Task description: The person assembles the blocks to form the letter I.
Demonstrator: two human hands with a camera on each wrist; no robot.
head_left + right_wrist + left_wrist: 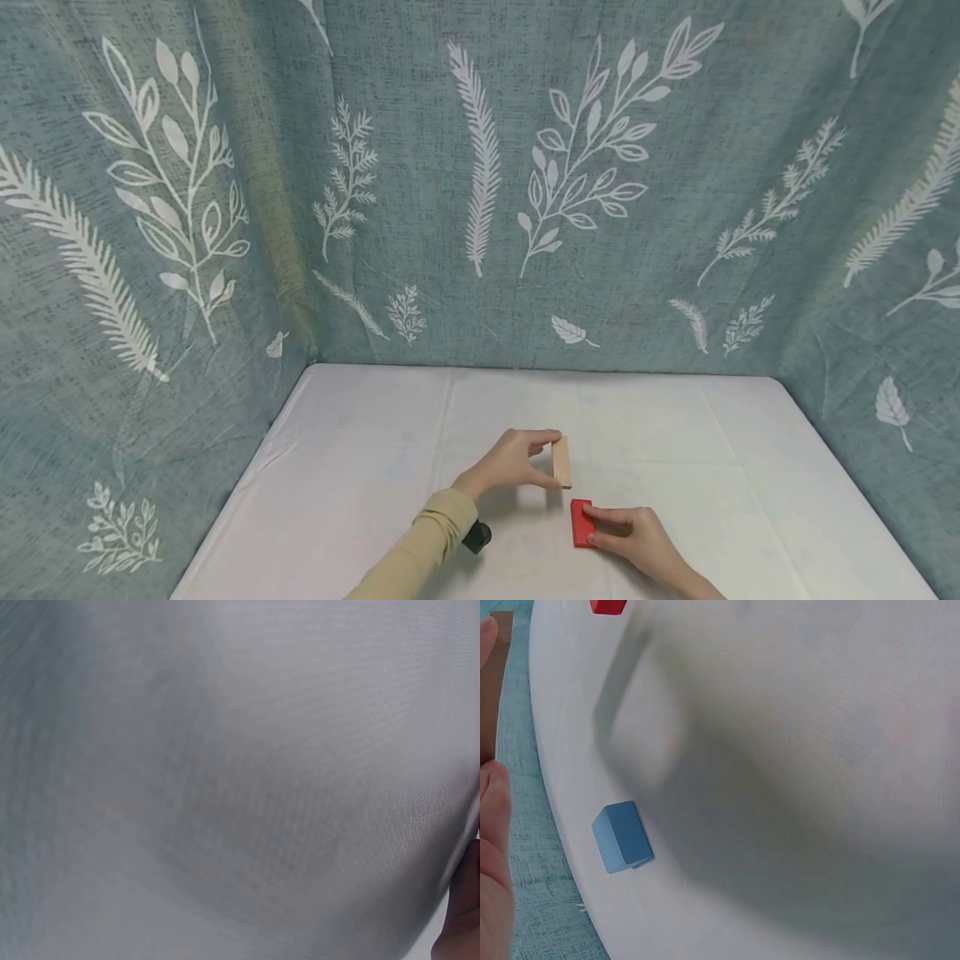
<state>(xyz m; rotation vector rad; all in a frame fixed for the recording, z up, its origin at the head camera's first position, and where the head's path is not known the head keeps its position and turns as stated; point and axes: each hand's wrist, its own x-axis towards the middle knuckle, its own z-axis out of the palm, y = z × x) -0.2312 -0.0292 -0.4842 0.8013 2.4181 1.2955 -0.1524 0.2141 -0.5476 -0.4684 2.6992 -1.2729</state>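
My left hand (513, 460) holds a flat, pale wooden block (561, 462) by its two ends, thumb on the near end and fingers on the far one. In the left wrist view this wooden block (490, 690) is at the left edge, raised over the table. Lower and to the right, my right hand (637, 537) pinches a red rectangular block (582, 523) by its right side, at the white tabletop. Only part of the right hand (459, 919) enters the right wrist view, and the red block is hidden there.
A blue block (622, 836) lies on the white cloth in the left wrist view; the head view does not show it. The white-covered table (360, 417) is bordered by a teal leaf-patterned curtain (420, 183). A black wrist camera (477, 537) sits by the left sleeve.
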